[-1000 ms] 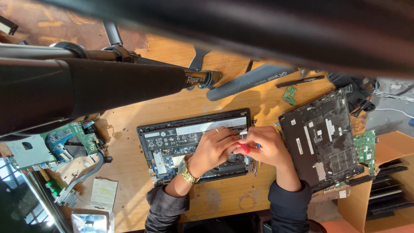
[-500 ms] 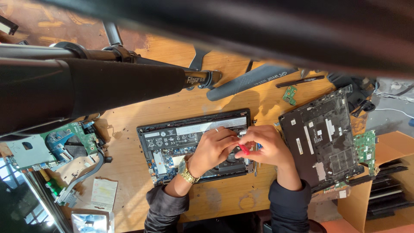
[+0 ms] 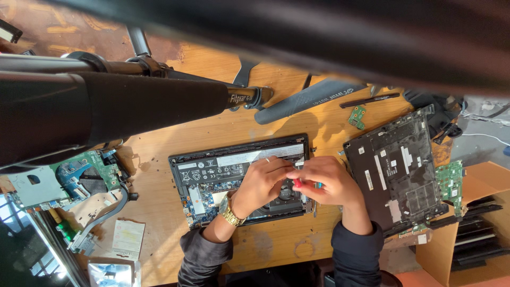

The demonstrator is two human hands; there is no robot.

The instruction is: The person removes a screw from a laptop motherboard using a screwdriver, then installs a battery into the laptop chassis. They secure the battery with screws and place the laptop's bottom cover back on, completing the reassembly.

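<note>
- Two hands, both parked over the opened laptop [image 3: 212,175] lying flat mid-bench on the wooden table [image 3: 212,127].
- Left hand [image 3: 260,183]: fingers curled, tips pressing down near the right part of the laptop's insides, gold watch [image 3: 229,211] on the wrist. Not clearly holding anything, can't tell.
- Right hand [image 3: 329,180]: closed round a small red-handled screwdriver [image 3: 298,183], knuckles up, touching the left fingertips.
- Both forearms coming up from the bottom edge in dark sleeves.
- Off to the right, well apart: removed black bottom cover [image 3: 396,170], plus a green circuit board [image 3: 450,183] beside it.
</note>
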